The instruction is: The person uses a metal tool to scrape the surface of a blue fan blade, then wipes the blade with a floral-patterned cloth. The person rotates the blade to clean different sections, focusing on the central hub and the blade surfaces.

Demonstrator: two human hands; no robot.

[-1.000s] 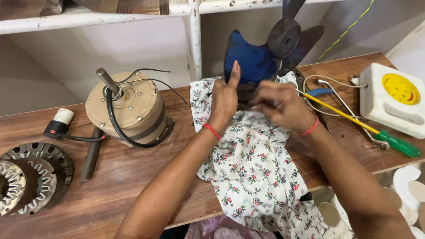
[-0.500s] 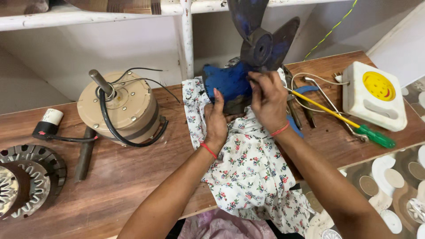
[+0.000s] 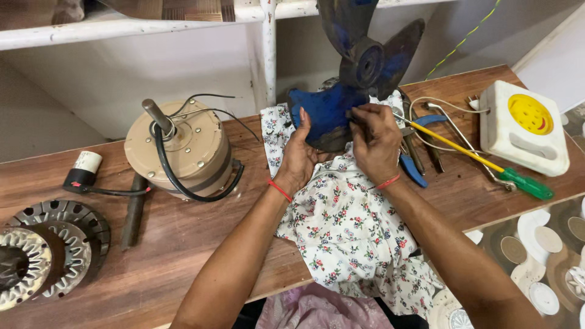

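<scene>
Wooden bench (image 3: 183,244) carries floral cloth (image 3: 347,237). Blue fan blade (image 3: 359,73) stands upright on cloth at bench's rear. Left hand (image 3: 298,155) cups lower blade; right hand (image 3: 375,140) pinches its edge. Beige motor (image 3: 183,152) left.

Bare surface (image 3: 183,244) lies open left of the floral cloth (image 3: 347,225). The beige motor (image 3: 180,152) blocks the left; pliers (image 3: 414,158) and a screwdriver (image 3: 481,161) crowd the right
</scene>
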